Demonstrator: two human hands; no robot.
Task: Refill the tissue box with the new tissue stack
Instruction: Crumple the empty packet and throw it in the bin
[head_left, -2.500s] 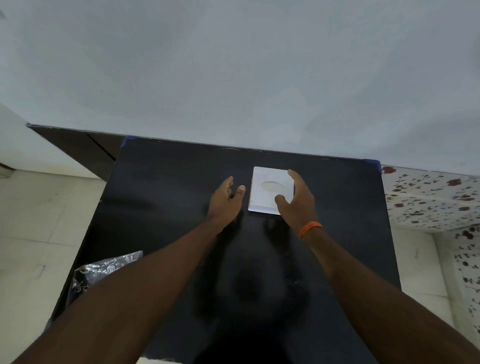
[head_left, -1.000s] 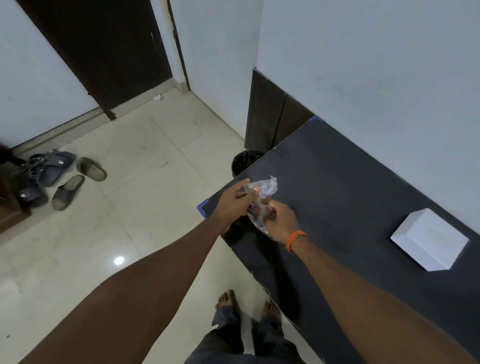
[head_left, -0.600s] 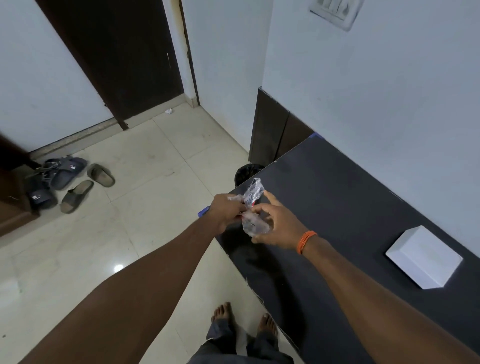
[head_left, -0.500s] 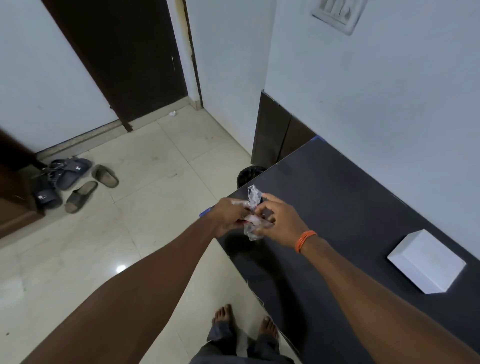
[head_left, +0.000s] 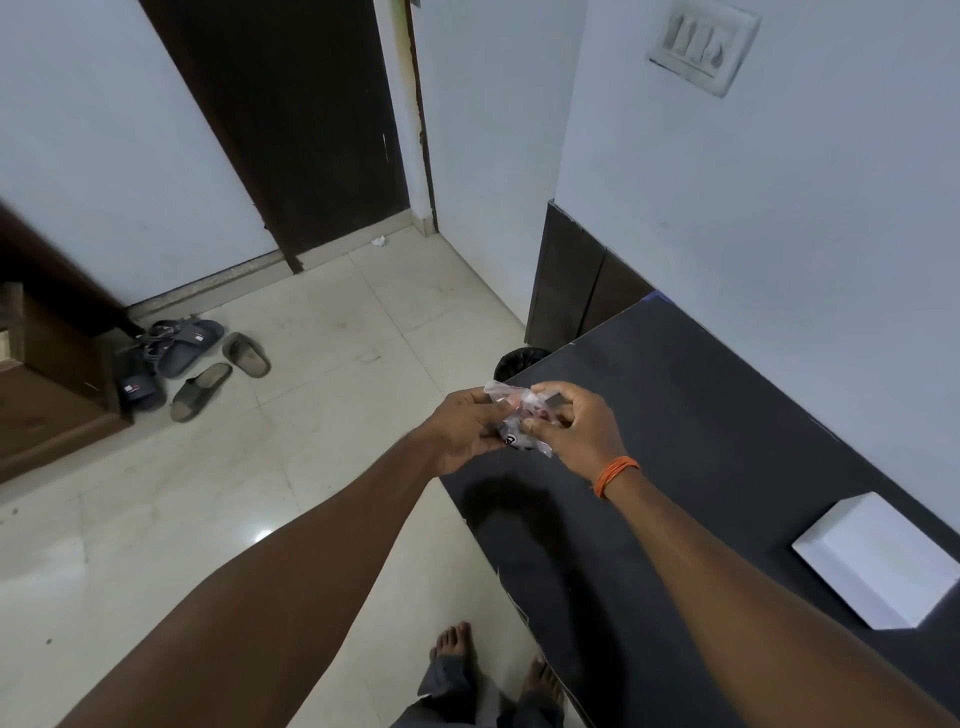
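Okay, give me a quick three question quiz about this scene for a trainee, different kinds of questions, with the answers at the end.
1. True or false: the white tissue box is in the person's hands.
2. What do the left hand and right hand hold between them? A) clear plastic wrapper B) slipper C) scissors
3. Fill in: the wrapper is held above the near corner of the black ____.

Key: 1 false, it lies on the table. 2 A. 3 table.

Two hands, left (head_left: 465, 428) and right (head_left: 576, 431), share one crinkled plastic packet (head_left: 519, 418). One white tissue box (head_left: 878, 561) sits at lower right on one bench (head_left: 701, 415). Four slippers (head_left: 192, 364) lie at left; one bin (head_left: 519, 362) stands mid-frame.
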